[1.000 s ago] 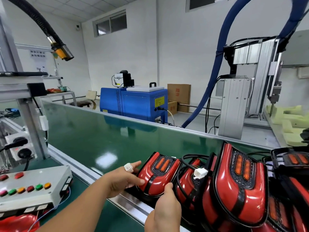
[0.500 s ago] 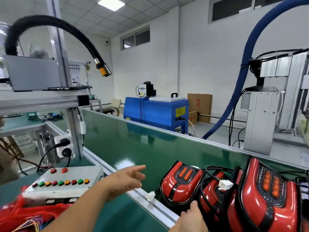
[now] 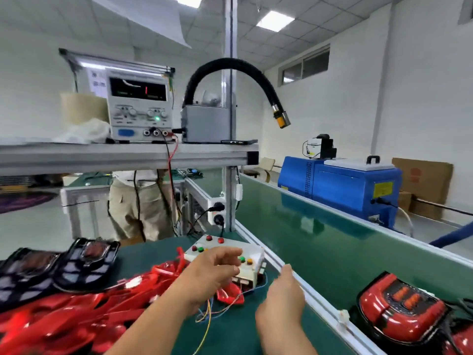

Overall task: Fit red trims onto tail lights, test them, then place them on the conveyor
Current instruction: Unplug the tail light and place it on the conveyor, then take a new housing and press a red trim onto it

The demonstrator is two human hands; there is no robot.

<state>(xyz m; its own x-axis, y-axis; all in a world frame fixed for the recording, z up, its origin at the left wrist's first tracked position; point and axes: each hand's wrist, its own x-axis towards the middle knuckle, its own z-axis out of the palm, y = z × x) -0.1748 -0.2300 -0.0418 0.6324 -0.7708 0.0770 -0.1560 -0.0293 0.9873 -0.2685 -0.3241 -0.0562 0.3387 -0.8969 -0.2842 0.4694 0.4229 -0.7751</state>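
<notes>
A dark green bench mat [image 3: 230, 336] fills the foreground beside the conveyor [image 3: 332, 239]. Both hands have come off the finished tail light [image 3: 399, 311], which lies on the belt at 4 o'clock, so that unit looks delivered and a fresh cycle is probably due. The left hand [image 3: 215, 275] and right hand [image 3: 281, 298] hover empty, fingers loosely curled. Thin, glossy red trims [image 3: 76, 313] are heaped at 8 o'clock, with ribbed black housings [image 3: 84, 260] at 9. The boxy button panel [image 3: 252, 267] sits just beyond the hands.

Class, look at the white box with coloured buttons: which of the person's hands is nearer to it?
Left. The left hand overlaps the button box in view; the right hand is off to its right, by the conveyor rail.
</notes>
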